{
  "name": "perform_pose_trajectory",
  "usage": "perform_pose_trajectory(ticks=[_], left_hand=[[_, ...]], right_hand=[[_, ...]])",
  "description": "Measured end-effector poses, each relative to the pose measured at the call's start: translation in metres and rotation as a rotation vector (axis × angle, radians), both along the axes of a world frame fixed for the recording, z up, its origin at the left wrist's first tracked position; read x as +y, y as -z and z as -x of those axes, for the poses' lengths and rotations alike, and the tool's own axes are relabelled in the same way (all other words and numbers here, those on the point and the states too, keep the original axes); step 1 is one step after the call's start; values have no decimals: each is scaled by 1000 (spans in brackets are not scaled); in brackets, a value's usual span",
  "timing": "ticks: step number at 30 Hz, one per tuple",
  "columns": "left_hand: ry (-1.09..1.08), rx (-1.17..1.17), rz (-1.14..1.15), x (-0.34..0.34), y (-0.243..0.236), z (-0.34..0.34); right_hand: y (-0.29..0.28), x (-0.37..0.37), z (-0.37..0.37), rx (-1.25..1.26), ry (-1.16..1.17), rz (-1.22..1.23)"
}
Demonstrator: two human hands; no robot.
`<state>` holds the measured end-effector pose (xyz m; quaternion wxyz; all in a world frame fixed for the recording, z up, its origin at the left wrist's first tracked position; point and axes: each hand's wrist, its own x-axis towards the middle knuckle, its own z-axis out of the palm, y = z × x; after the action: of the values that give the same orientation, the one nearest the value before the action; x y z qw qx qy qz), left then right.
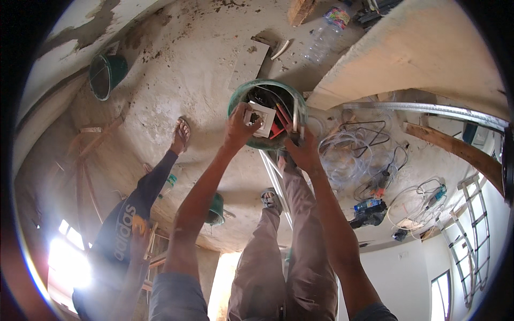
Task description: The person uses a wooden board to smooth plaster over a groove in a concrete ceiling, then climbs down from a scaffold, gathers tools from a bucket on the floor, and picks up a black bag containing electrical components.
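A green bucket (pixel 239 94) full of tools and wiring parts is before me. My left hand (pixel 239 127) is closed on the left edge of a white square electrical wall plate (pixel 267 126), which has an opening in its middle. The plate is held over the bucket's mouth. At the bucket's right side, my right hand (pixel 304 152) has its fingers curled over the near rim; what they grip is hidden. Just left of those fingers is a red-handled tool (pixel 277 130). A pale tube (pixel 295 113) stands along the bucket's right inner wall.
Another person's foot (pixel 182 131) is on the dusty floor to the left. A second green bucket (pixel 108 76) lies beyond it. Coiled clear tubing (pixel 342 160), a power tool (pixel 379 184) and a ladder (pixel 474 230) are at right. A large board (pixel 412 59) is at far right.
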<state>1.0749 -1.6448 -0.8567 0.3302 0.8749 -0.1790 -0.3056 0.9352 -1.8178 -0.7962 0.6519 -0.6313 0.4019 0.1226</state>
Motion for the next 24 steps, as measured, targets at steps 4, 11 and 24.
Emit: perform_pose_trajectory(ticks=[4, 11, 24], left_hand=[[44, -82, -31, -6, 38, 24], [-106, -140, -88, -11, 36, 49], [-272, 302, -303, 251, -107, 322]], right_hand=[[-6, 20, 0, -96, -107, 192], [-22, 57, 0, -23, -116, 106], [2, 77, -1, -209, -9, 136]])
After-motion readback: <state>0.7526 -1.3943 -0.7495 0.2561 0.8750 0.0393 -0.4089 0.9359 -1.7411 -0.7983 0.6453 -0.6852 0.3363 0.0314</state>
